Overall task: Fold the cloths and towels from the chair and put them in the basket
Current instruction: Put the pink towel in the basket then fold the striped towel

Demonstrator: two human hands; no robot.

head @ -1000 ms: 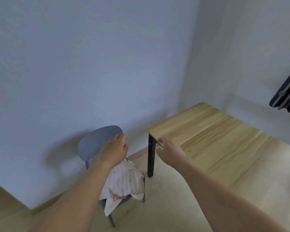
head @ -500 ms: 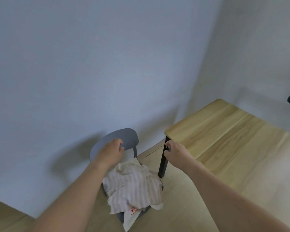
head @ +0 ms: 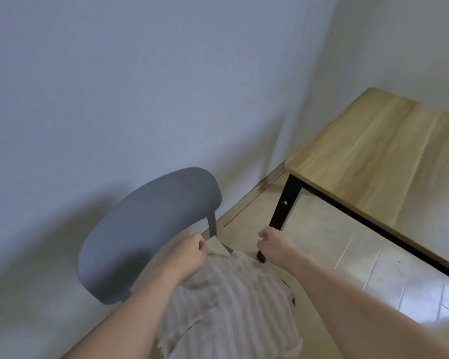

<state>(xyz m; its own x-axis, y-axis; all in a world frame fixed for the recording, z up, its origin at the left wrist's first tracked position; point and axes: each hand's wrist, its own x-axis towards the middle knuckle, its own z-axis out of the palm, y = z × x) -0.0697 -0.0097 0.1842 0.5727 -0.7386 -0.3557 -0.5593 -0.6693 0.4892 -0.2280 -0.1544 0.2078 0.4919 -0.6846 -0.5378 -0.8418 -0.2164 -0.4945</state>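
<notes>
Cloth [head: 226,301] beside the curled, empty left hand [head: 189,255] looks light and limp; pinch its far corner. Right hand [head: 272,242] curled, empty.

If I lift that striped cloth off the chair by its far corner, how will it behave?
Probably floppy: the striped cloth lies crumpled and drapes over the chair seat's edge, so it should hang and trail. It looks thin, so likely light. The left hand is at that corner; whether it already pinches the cloth is unclear. A second grip would likely help.
</notes>
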